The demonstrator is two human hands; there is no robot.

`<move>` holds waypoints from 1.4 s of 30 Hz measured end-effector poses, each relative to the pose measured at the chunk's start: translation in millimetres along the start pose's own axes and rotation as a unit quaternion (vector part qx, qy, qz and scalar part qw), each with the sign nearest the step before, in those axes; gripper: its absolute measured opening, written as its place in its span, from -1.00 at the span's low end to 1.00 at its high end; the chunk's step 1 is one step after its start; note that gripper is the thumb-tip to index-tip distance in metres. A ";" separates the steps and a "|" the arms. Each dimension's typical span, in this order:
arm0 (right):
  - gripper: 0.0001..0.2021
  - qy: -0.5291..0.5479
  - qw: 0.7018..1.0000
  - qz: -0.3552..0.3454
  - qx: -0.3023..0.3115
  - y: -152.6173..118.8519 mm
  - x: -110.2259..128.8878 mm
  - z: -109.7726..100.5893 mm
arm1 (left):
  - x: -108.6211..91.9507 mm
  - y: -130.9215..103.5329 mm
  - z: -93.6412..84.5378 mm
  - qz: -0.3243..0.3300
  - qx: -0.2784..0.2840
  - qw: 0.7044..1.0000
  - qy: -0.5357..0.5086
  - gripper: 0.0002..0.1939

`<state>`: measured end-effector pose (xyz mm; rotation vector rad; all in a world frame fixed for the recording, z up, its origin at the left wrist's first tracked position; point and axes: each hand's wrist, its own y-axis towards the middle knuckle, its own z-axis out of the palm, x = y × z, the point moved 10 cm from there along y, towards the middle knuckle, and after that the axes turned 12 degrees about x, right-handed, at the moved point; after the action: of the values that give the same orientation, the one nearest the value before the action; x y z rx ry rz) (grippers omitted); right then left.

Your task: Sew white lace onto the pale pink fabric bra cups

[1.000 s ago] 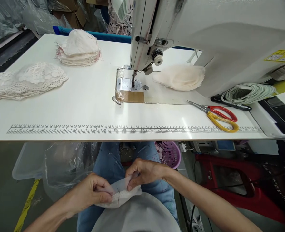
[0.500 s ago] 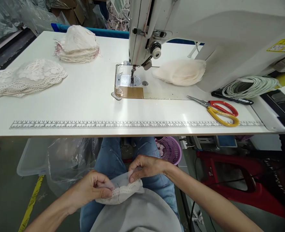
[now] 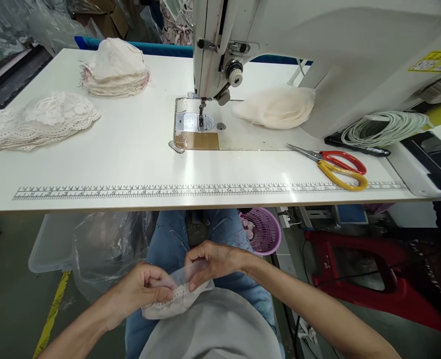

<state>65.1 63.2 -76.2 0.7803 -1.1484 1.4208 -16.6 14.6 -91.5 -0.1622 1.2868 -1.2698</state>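
Over my lap, a small white fabric piece with a lace edge [image 3: 181, 298] is stretched between both hands. My left hand [image 3: 151, 286] pinches its left end, thumb on top. Further along the same edge, my right hand [image 3: 210, 264] grips it between thumb and fingers. A sheer layer shows between the hands, and a reddish thread line crosses the cloth. Parts of the piece are hidden under my fingers. On the table ahead stands the sewing machine [image 3: 220, 60], its needle and presser foot over the metal plate, with no cloth beneath them.
Lace pieces [image 3: 44, 119] and cream fabric pieces [image 3: 115, 67] lie stacked at the table's left. Beige pieces [image 3: 276, 107] rest under the machine arm. Scissors [image 3: 340, 167] and coiled cord [image 3: 385, 128] lie right. Below are a purple basket [image 3: 267, 232] and a clear bin [image 3: 52, 244].
My right hand has shifted left along the lace edge, closer to my left hand. Both hands keep hold of the piece. The view has moved slightly.
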 end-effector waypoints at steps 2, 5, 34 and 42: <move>-0.66 0.007 1.000 0.001 -0.001 0.7 -1.8 0.1 | -0.7 -0.2 0.2 0.002 0.000 1.000 0.001 -0.58; -0.65 0.016 1.000 0.007 0.000 0.6 -5.2 0.7 | -1.3 0.7 1.2 0.002 0.001 1.000 -0.001 -0.59; -0.54 0.034 0.999 0.010 0.009 0.9 -5.0 1.2 | 8.3 4.9 -4.4 -0.011 -0.009 1.000 0.004 -0.53; -0.54 0.045 0.999 0.018 -0.005 2.0 -9.3 -1.4 | 1.8 5.9 -2.3 -0.016 -0.005 1.000 0.023 -0.53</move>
<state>65.1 61.6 -85.7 0.6851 -1.1051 1.4631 -15.3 16.7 -97.6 -0.1612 1.3348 -1.3021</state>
